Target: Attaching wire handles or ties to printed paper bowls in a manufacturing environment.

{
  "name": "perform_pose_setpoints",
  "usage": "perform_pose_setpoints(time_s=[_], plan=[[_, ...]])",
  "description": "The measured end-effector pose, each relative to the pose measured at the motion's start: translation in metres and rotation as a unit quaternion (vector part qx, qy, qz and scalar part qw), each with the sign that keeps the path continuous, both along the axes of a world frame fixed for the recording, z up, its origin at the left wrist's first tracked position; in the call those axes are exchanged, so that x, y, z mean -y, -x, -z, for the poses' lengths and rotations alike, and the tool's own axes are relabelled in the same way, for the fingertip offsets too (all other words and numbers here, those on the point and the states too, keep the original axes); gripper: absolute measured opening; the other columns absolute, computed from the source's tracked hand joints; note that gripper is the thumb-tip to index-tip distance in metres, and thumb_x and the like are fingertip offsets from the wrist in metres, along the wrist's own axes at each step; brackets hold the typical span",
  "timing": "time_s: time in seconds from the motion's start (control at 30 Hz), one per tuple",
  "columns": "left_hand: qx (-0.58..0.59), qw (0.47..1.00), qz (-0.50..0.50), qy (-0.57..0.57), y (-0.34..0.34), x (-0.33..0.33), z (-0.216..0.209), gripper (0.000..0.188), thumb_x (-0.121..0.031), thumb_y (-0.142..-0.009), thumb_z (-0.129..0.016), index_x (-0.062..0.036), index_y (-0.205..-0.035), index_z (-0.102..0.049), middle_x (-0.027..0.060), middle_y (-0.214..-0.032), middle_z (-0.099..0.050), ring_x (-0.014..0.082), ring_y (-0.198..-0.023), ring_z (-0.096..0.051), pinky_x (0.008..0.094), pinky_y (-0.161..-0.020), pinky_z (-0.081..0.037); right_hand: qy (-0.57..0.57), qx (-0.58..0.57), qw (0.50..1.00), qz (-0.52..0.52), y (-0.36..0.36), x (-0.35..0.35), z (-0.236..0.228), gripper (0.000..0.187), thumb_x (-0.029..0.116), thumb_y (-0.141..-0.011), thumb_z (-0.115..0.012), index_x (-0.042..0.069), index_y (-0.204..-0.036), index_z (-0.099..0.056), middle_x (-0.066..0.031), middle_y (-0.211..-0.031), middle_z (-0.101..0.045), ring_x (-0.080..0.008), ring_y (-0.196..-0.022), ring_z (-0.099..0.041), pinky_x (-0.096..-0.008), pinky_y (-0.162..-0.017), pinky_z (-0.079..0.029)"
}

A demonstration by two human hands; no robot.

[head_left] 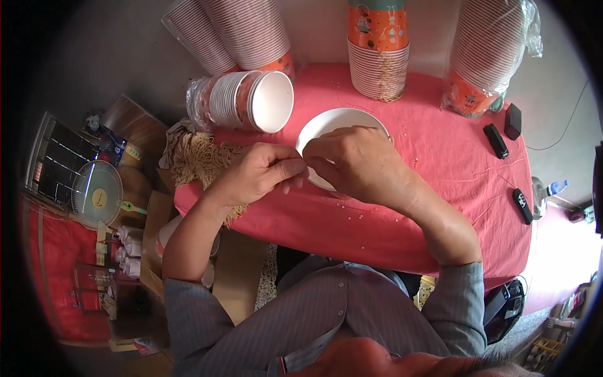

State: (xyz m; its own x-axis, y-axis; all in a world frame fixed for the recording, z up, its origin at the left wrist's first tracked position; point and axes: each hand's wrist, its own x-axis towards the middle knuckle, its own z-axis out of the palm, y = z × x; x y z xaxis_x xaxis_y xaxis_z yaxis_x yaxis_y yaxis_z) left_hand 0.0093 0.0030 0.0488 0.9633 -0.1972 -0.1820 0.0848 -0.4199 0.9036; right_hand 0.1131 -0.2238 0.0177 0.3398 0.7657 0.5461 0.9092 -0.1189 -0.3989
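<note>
My left hand (267, 168) and my right hand (358, 162) meet at the fingertips, by the left rim of a white round paper tub (342, 117) on the table. The fingers of both hands are pinched; what lies between them is too small or hidden to make out. The right hand covers much of the tub's opening. Just beyond my left forearm, a tangled bundle of tan strings (200, 158) hangs over the table's left edge.
A red cloth covers the table (452, 207), with small pale beads scattered on it. Nested paper tubs (229, 97) lie at the far left; an orange-topped stack (379, 69) stands at the back, tan strings hanging down it. Black devices (495, 141) lie right. A cardboard box (235, 276) stands below left.
</note>
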Motion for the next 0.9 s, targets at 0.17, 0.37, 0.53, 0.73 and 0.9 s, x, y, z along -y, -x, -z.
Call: perform_pose_setpoints(time_s=[0.17, 0.37, 0.53, 0.73, 0.9], plan=[[0.305, 0.914, 0.002, -0.268, 0.006, 0.005, 0.013, 0.016, -0.014, -0.103, -0.072, 0.0009, -0.102, -0.075, 0.0078, -0.086, -0.072, 0.0242, -0.074, -0.068, 0.0342, -0.069, -0.055, -0.008, -0.053, 0.999, -0.005, -0.006, -0.001, 0.0, 0.011, 0.017, -0.095, -0.076, 0.008, -0.098, -0.081, -0.0133, -0.086, -0.078, -0.0343, -0.077, -0.075, -0.0455, -0.07, -0.058], [0.486, 0.707, 0.027, -0.514, 0.005, 0.009, 0.015, 0.016, -0.007, -0.087, -0.075, -0.0044, -0.102, -0.077, 0.0052, -0.097, -0.069, 0.0242, -0.091, -0.068, 0.0387, -0.075, -0.055, -0.02, -0.099, 0.994, -0.045, -0.019, -0.005, 0.008, 0.011, 0.014, -0.094, -0.075, 0.006, -0.099, -0.081, -0.0152, -0.086, -0.078, -0.034, -0.076, -0.075, -0.0444, -0.07, -0.058], [0.522, 0.663, 0.017, -0.536, 0.0, 0.008, 0.014, 0.011, -0.008, -0.09, -0.074, -0.0049, -0.101, -0.076, 0.0032, -0.1, -0.07, 0.02, -0.095, -0.068, 0.0365, -0.076, -0.053, -0.043, -0.087, 0.994, -0.041, -0.022, -0.007, 0.012, 0.012, 0.014, -0.093, -0.075, 0.005, -0.098, -0.081, -0.0159, -0.085, -0.078, -0.0352, -0.077, -0.075, -0.0447, -0.07, -0.058], [0.483, 0.735, -0.064, -0.472, -0.006, -0.009, 0.026, 0.014, -0.007, -0.091, -0.08, 0.0011, -0.103, -0.077, 0.0112, -0.096, -0.072, 0.031, -0.089, -0.07, 0.0415, -0.076, -0.056, -0.004, -0.072, 0.997, 0.015, -0.034, -0.009, 0.022, 0.014, 0.018, -0.092, -0.074, 0.007, -0.097, -0.082, -0.0165, -0.084, -0.077, -0.0367, -0.076, -0.075, -0.047, -0.07, -0.059], [0.115, 0.975, -0.134, -0.137, -0.001, -0.02, 0.061, 0.032, -0.031, -0.11, -0.067, -0.0011, -0.101, -0.074, 0.0021, -0.077, -0.07, 0.0093, -0.064, -0.065, 0.0291, -0.054, -0.045, 0.062, -0.041, 0.994, 0.079, -0.029, -0.015, 0.03, 0.017, 0.021, -0.093, -0.07, 0.012, -0.096, -0.083, -0.0149, -0.081, -0.076, -0.0374, -0.073, -0.075, -0.0487, -0.07, -0.061]])
